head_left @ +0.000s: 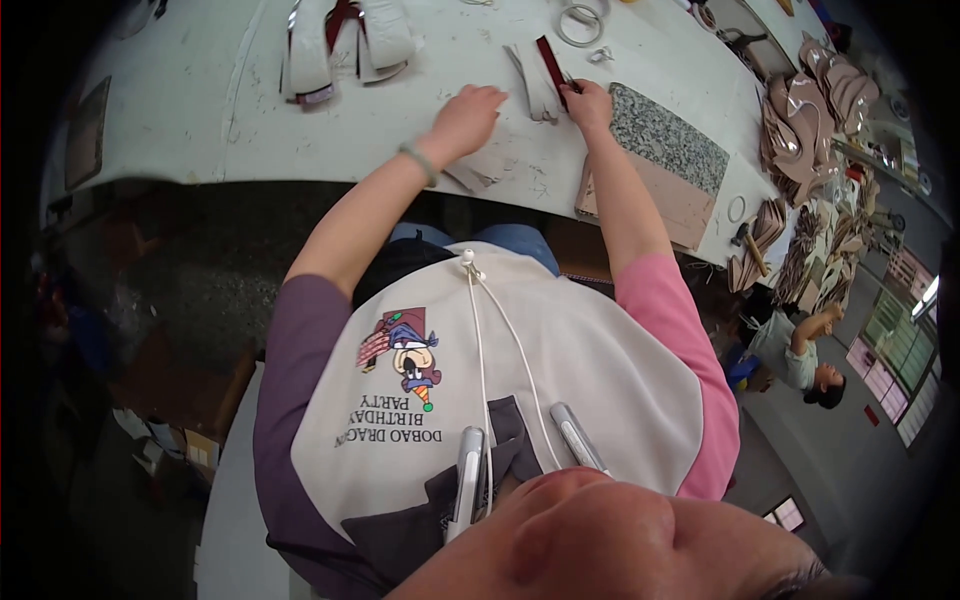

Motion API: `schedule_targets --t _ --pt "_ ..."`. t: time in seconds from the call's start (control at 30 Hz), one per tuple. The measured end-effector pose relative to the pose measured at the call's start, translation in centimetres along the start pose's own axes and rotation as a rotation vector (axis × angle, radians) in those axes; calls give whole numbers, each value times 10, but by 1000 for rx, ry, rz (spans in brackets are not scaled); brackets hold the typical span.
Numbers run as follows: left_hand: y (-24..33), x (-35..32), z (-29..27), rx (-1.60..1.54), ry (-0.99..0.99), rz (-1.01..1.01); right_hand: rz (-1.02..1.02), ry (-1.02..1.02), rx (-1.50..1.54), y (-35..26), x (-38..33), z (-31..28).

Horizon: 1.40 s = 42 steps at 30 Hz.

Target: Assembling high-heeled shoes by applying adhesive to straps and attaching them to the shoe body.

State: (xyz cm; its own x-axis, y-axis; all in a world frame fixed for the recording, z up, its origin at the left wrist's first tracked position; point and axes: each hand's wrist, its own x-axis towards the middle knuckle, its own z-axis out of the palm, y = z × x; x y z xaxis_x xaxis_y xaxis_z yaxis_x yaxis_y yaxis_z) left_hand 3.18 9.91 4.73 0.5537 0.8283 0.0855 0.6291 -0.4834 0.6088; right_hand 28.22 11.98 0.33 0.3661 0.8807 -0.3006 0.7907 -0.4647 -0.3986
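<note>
My right hand [590,104] is closed on the lower end of a narrow dark red strip [549,62], which slants up and left over the table; a small dark piece shows at the fingertips. Just left of it lie pale narrow strips [537,95]. My left hand [468,120] rests over the white tabletop with its fingers stretched to the right and nothing seen in them. Below that hand, pale scraps [478,172] lie near the table's front edge.
A speckled stone slab [668,135] on a brown board [655,195] stands right of my right hand. White-and-red strip bundles [372,45] sit far left, a tape roll [580,25] far right. Stacks of brown cut pieces [795,130] crowd the right. A person [800,340] is beyond.
</note>
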Motion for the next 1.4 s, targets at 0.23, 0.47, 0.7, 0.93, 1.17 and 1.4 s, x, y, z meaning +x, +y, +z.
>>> schedule_targets --t 0.23,0.47,0.7,0.93,1.17,1.4 --pt "10 63 64 571 -209 197 70 82 171 10 0 1" --pt "5 65 45 124 -129 111 209 27 1037 -2 -34 -50" --pt "42 53 -58 -1352 -290 -609 112 -330 1208 -34 -84 -76" --pt "1 -9 -66 -1299 177 -870 -116 100 1266 -63 -127 -66" --pt "40 -63 -85 -1412 38 -989 -811 276 221 -86 -184 -25" --pt "34 -90 -86 -1331 -87 -1072 -920 101 168 -89 -211 -9"
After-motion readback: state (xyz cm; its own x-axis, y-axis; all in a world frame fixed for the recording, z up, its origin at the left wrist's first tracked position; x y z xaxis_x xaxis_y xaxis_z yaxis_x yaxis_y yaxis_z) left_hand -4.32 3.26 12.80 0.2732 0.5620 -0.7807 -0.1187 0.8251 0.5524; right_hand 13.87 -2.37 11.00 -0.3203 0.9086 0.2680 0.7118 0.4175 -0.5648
